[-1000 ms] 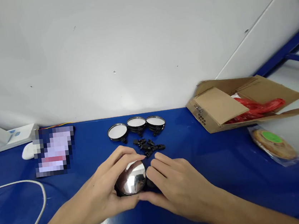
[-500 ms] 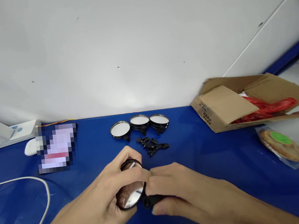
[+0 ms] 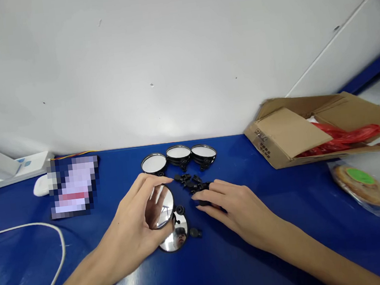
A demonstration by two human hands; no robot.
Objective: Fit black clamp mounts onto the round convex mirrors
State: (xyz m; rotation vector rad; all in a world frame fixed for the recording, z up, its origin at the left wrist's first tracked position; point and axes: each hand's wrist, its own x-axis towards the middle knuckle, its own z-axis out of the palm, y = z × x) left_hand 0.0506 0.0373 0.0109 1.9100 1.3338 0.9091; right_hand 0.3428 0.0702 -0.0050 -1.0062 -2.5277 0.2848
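Note:
Pinched by its rim in my left hand [image 3: 135, 224] is a round mirror [image 3: 161, 209] with a black edge, tilted up. Just below it, a second round mirror [image 3: 177, 241] lies on the blue table, partly covered by the held one. A black knob-like mount [image 3: 195, 232] sits at this lower mirror's right edge. My right hand [image 3: 233, 204] is at the near side of a pile of small black plastic parts [image 3: 188, 181]. Its thumb and index finger are bent round a black plastic part [image 3: 205, 202], largely hidden by the fingers.
Behind the pile stand several round mirrors [image 3: 178, 153] in stacks near the white wall. A cardboard box [image 3: 290, 133] with red plastic is at right, beside a wrapped round item [image 3: 364, 184]. At left are a phone [image 3: 74, 185], a power strip [image 3: 34, 164] and a white cable [image 3: 61, 239].
My hands have moved apart. The right hand has left the mirror and reached forward to the black parts. A second mirror now shows on the table under the left hand's mirror.

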